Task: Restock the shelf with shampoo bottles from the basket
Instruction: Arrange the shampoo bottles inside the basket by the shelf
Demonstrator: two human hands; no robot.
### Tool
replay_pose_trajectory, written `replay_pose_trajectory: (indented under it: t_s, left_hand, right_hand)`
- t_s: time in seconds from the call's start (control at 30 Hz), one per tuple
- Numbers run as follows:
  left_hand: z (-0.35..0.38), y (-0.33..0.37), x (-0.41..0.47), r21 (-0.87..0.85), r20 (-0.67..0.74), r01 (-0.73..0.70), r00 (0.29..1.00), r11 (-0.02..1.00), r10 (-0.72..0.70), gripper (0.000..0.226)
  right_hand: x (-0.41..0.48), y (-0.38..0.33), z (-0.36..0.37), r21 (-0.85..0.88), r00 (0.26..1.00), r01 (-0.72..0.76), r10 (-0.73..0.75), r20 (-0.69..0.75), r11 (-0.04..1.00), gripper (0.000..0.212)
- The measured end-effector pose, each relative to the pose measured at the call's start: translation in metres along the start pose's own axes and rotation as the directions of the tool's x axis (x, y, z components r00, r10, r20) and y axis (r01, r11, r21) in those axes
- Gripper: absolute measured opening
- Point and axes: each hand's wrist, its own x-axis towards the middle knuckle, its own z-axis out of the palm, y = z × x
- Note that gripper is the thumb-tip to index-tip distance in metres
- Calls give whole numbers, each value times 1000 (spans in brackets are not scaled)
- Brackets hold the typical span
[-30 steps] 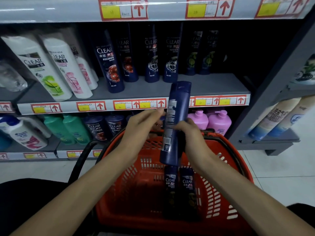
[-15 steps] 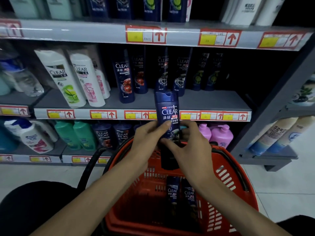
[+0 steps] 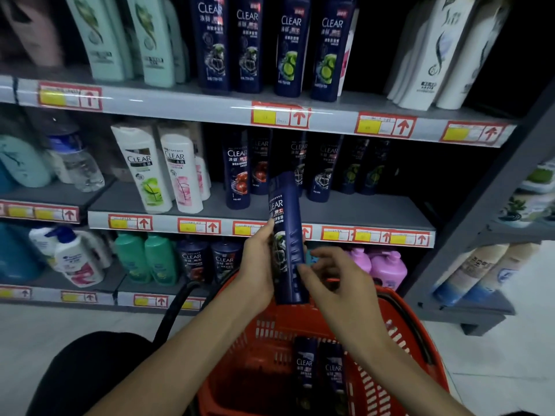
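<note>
**A:** so what was actually around the hands there?

**B:** the big grey shelf [image 3: 375, 211] was right beyond the fingertips and pretty packed. The orange basket [image 3: 414, 322] sat under both wrists, with its black handle [image 3: 171, 313] off left of the left hand.

**A:** anything standing in the way?

**B:** yeah, a row of dark CLEAR bottles [image 3: 238, 175] stood on the middle board, above and behind the fingers. There were white CLEAR bottles [image 3: 147, 172] further left. Pink bottles [image 3: 387, 265] poked out just past the right fingertips, one level down.

**A:** and the shampoo bottle?

**B:** the shampoo bottle [image 3: 286, 235] was upright, tipped a bit, over the basket's far rim and covering some of the price tags [image 3: 198, 226]. The left hand [image 3: 258, 265] was wrapped round it, thumb across the front. The right hand [image 3: 336, 283] was loose with its fingers spread, gripping nothing. Its fingertips were right at the bottle's right edge, but I couldn't tell if they touched. Two basket bottles [image 3: 304, 364] lay below the right wrist.
</note>
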Motion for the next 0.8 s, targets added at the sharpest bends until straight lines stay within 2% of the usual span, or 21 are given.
replay_pose_trajectory:
  t_s: [0.07, 0.17, 0.23, 0.4, 0.6, 0.7, 0.8]
  left_hand:
    - [5, 3, 3, 54, -17, -36, 999, 998, 37, 45]
    - [7, 8, 14, 205, -41, -234, 968, 950, 247, 21]
    - [11, 11, 22, 288, -42, -291, 948, 912, 316, 18]
    - [24, 19, 48, 319, 3, -353, 928, 879, 372, 27]
    - [26, 37, 86, 530, 97, -431, 886, 730, 453, 28]
    - [23, 41, 100, 620, 141, -439, 878, 651, 457, 39]
    - [19, 45, 115, 648, 184, -459, 869, 607, 460, 47]
  right_hand:
    - [6, 3, 6, -138, 1000, 8, -5, 24, 990, 35]
    - [24, 12, 23, -276, 1000, -13, 18, 13, 961, 53]
    - [40, 18, 34, -268, 998, -49, 41, -37, 962, 57]
    - [83, 27, 50, -265, 985, -138, 104, -139, 954, 54]
    - [136, 49, 56, -196, 974, -122, 79, -212, 973, 51]
    - [157, 53, 60, -163, 963, -115, 69, -261, 980, 53]
    - [177, 56, 66, -127, 953, -105, 63, -297, 986, 46]
